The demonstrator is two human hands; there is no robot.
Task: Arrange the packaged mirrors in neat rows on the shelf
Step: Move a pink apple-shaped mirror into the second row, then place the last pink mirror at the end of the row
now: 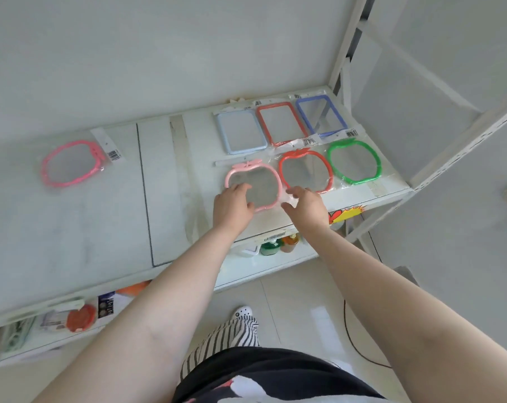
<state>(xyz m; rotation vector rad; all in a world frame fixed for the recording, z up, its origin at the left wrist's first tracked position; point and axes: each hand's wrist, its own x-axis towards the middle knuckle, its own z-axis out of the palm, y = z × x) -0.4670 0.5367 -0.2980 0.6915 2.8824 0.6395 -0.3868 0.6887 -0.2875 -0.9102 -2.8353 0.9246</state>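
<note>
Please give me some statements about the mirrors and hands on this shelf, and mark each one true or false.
1. Both hands touch the pale pink apple mirror. True: left hand, right hand.
2. The green mirror is at the left end of the front row. False: it is at the right end.
3. The back row has three rectangular mirrors. True: light blue mirror, red rectangular mirror, dark blue mirror.
4. The bright pink mirror lies inside the rows. False: it lies alone, far left on the shelf.
5. The red apple mirror stands upright. False: it lies flat.
</note>
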